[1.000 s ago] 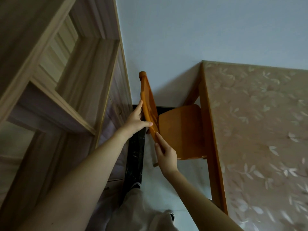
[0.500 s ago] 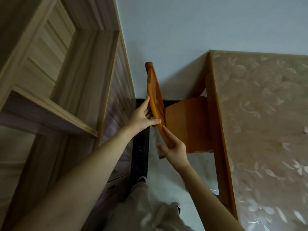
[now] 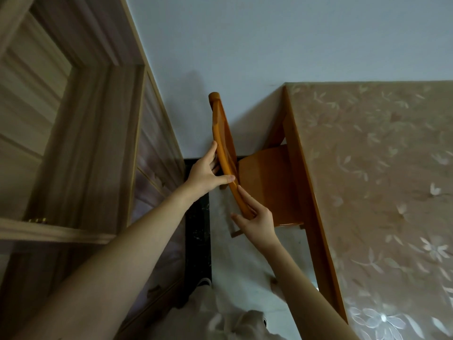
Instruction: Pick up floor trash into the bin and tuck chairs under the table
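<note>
- Fingers of left hand (image 3: 204, 173): curled behind top rail of chair back, thumb laid flat across its front edge; rail clamped between thumb and fingers.
- Fingers of right hand (image 3: 258, 220): held together and stretched along lower end of same rail, thumb apart on the near side; rail cradled rather than squeezed, as far as can be told.
- Chair back (image 3: 221, 148): curved orange wood, seen edge-on from above, standing between the two hands, upper end near the wall (image 3: 269, 40).
- Chair (image 3: 266, 185): seat partly under the table (image 3: 367, 192), far part hidden below the table edge, near part exposed; back just beside the table's side, not touching it.
- Handling, judged: solid wood, stiff, moderately heavy, no give; glossy finish probably somewhat slick under a dry palm; not fragile, though legs likely to scrape on the floor (image 3: 245, 253). Best hold: top rail, both hands spaced apart as now, for a straight push without twisting.
- Surroundings: wooden shelf unit (image 3: 73, 143) to the left, close to the chair; dark strip (image 3: 197, 236) along its foot; floral covering on table top.
- Trash, bin: none in view.
- Brands, labels, writing: none readable.
</note>
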Available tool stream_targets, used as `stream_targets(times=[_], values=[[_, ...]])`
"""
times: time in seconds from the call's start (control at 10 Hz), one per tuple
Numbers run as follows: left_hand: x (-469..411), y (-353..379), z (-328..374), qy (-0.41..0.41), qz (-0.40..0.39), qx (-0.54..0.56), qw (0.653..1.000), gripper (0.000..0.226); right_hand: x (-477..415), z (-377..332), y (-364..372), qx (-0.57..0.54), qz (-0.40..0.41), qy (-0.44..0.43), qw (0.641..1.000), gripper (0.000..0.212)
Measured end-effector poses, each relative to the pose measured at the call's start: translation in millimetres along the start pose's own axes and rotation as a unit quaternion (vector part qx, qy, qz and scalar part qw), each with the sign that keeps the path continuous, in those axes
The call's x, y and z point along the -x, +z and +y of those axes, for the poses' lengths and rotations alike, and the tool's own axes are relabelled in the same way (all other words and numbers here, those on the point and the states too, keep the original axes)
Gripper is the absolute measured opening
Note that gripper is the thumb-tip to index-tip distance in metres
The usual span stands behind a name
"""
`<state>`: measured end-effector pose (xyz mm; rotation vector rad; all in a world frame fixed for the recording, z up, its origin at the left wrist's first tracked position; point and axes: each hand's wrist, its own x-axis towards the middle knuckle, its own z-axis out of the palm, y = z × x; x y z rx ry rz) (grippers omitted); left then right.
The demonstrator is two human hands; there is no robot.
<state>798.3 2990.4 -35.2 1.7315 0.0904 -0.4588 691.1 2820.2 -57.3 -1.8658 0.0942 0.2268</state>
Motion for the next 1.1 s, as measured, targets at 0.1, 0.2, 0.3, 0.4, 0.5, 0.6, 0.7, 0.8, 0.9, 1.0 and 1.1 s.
stream_targets(times=[0.1,0.2,0.3,0.4,0.5,0.6,0.7,0.8,0.9,1.0,1.1], values=[[-5.1,-1.8,-1.1,0.001,0.000,-0.002,1.000,0.113,-4.1,1.8,2.1,0.002,0.001,-0.005,1.000,0.071],[-12.2,-4.9,-0.6,0.001,-0.005,-0.014,1.000,0.114,-9.4,-0.8,5.0,0.000,0.004,-0.002,1.000,0.071],[-20.2,-9.1,3.2,0.001,-0.015,-0.020,1.000,0.115,-16.1,-4.6,8.4,0.005,0.012,0.003,1.000,0.071],[-25.2,-11.9,5.5,-0.001,-0.018,-0.037,0.999,0.115,-19.5,-4.8,11.4,0.006,0.020,0.003,1.000,0.072],[-24.9,-12.0,5.7,0.000,-0.019,-0.049,0.999,0.114,-18.8,-6.4,12.1,0.014,0.029,0.008,0.999,0.072],[-24.6,-12.1,5.1,0.006,-0.019,-0.060,0.998,0.112,-17.4,-8.7,13.6,0.009,0.036,0.011,0.999,0.071],[-23.6,-11.2,5.7,0.011,-0.014,-0.072,0.997,0.110,-18.2,-9.8,13.1,0.001,0.034,0.026,0.999,0.072],[-21.2,-7.8,3.2,0.028,0.012,-0.090,0.995,0.105,-17.6,-9.8,12.5,0.000,0.021,0.038,0.999,0.072],[-9.0,1.1,4.1,0.047,0.056,-0.097,0.993,0.092,-17.1,-8.0,9.4,-0.013,0.004,0.045,0.999,0.073],[2.9,10.8,4.6,0.057,0.088,-0.115,0.988,0.079,-15.1,-9.1,7.2,-0.019,-0.006,0.046,0.999,0.073],[21.1,19.5,5.8,0.064,0.106,-0.156,0.980,0.065,-1.0,-11.1,-2.4,-0.023,0.003,0.042,0.999,0.065]])
